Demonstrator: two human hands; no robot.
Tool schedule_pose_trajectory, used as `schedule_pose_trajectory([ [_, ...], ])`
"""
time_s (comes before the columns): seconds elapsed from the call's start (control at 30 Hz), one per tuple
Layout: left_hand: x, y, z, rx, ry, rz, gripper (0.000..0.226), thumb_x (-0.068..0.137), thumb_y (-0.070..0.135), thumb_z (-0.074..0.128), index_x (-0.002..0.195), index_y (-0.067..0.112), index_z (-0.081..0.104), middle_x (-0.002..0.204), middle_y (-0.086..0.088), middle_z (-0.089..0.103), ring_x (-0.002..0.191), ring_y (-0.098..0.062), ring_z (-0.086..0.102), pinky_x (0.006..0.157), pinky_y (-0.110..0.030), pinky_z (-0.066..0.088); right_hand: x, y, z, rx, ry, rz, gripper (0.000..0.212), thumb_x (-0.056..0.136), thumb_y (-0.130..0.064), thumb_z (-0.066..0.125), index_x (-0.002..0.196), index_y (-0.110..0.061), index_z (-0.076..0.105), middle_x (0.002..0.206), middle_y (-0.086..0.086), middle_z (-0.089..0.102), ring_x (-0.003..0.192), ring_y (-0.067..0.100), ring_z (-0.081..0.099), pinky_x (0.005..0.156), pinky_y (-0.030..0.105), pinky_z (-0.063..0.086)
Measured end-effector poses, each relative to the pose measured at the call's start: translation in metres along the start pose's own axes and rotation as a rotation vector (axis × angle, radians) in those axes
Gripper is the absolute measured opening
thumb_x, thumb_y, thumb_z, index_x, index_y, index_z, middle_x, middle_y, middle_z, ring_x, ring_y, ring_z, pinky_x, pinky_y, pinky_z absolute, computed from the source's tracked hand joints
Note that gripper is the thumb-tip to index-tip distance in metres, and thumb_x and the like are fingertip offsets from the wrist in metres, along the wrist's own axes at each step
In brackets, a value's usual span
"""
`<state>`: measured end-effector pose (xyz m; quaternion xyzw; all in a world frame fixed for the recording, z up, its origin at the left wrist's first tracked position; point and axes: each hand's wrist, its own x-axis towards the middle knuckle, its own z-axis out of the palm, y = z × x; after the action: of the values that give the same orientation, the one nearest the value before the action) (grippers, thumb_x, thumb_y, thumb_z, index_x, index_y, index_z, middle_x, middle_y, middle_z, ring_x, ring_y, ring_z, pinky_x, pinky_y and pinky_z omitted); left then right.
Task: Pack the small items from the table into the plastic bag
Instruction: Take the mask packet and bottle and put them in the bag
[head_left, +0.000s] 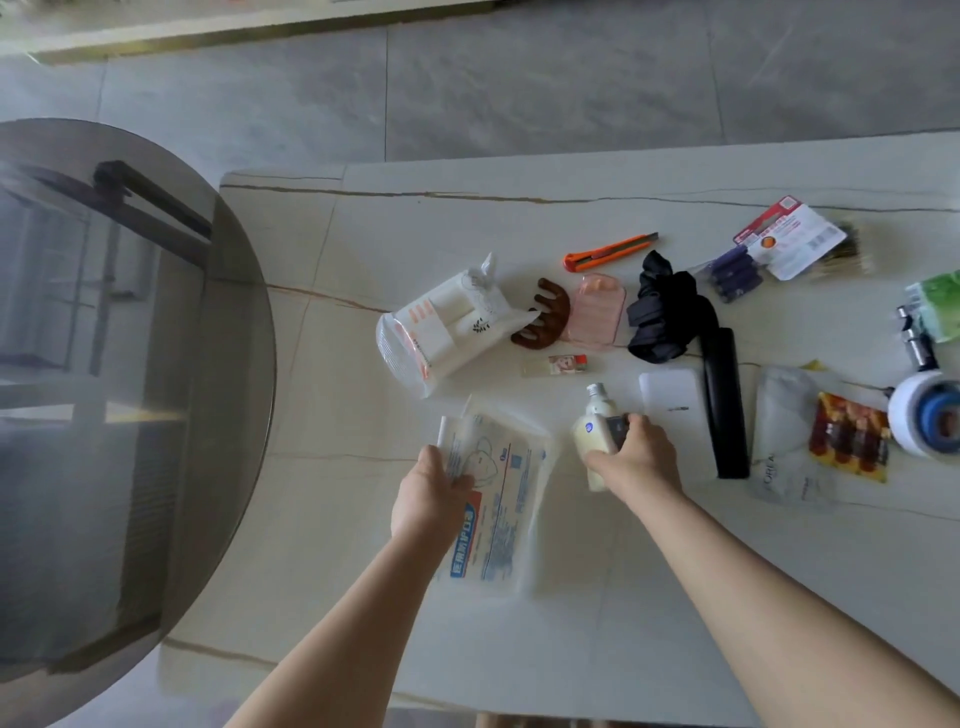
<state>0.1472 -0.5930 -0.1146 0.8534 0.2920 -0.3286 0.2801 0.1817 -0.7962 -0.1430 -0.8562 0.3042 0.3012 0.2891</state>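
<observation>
Two hands work over a pale marble counter. The left hand pinches the upper left edge of a clear plastic bag printed in blue and red, which lies flat on the counter just in front of the person. The right hand curls round a cream bottle with a silver cap, together with a small dark thing whose nature I cannot tell; bottle and hand are just right of the bag, the bottle's cap pointing away from the person.

Further back lie a tissue pack, a brown hair claw touching it, a pink soap tray beside the claw, and a small tube in front of them. An orange knife lies behind the tray. A black cloth is bunched right of the tray, with a long black case running from it toward the person and a white card just left of the case. At the right are a battery pack, a silver sachet, a red packet lying on it, a tape roll and a green packet at the frame edge.

A round dark glass table stands left of the counter, overlapping its corner.
</observation>
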Motion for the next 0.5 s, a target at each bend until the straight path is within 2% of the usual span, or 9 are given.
schedule_pose_trajectory([
  [0.07, -0.015, 0.009, -0.001, -0.017, -0.006, 0.011, 0.019, 0.094, 0.022, 0.053, 0.092, 0.01, 0.039, 0.074, 0.001, 0.051, 0.064, -0.02, 0.052, 0.057, -0.028, 0.042, -0.012, 0.008, -0.013, 0.023, -0.038, -0.048, 0.045, 0.071, -0.02, 0.068, 0.113, -0.013, 0.051, 0.113, 0.009, 0.054, 0.108, 0.03, 0.051, 0.08, 0.034, 0.046],
  [0.17, -0.042, 0.025, -0.005, -0.027, -0.008, 0.039, 0.018, 0.094, 0.021, 0.052, 0.098, 0.008, 0.041, 0.081, -0.003, 0.056, 0.073, -0.026, 0.058, 0.061, -0.033, 0.048, -0.035, 0.018, -0.038, 0.061, -0.059, -0.116, 0.05, 0.072, -0.025, 0.068, 0.118, -0.017, 0.051, 0.113, 0.007, 0.055, 0.104, 0.026, 0.054, 0.084, 0.034, 0.048],
  [0.37, -0.111, 0.067, -0.006, -0.056, -0.044, 0.119, 0.014, 0.097, 0.022, 0.047, 0.102, 0.01, 0.041, 0.091, -0.009, 0.062, 0.08, -0.029, 0.064, 0.065, -0.038, 0.055, -0.094, 0.041, -0.106, 0.336, -0.11, -0.099, 0.058, 0.072, -0.029, 0.069, 0.124, -0.025, 0.045, 0.104, -0.005, 0.056, 0.093, 0.019, 0.056, 0.066, 0.026, 0.047],
  [0.5, -0.166, 0.102, -0.009, -0.15, -0.098, 0.115, 0.006, 0.097, 0.014, 0.04, 0.102, 0.012, 0.041, 0.095, -0.012, 0.061, 0.082, -0.027, 0.064, 0.062, -0.035, 0.052, -0.139, 0.071, -0.152, 0.548, -0.094, -0.03, 0.055, 0.077, -0.022, 0.072, 0.124, -0.02, 0.044, 0.109, 0.0, 0.059, 0.094, 0.019, 0.058, 0.077, 0.033, 0.051],
])
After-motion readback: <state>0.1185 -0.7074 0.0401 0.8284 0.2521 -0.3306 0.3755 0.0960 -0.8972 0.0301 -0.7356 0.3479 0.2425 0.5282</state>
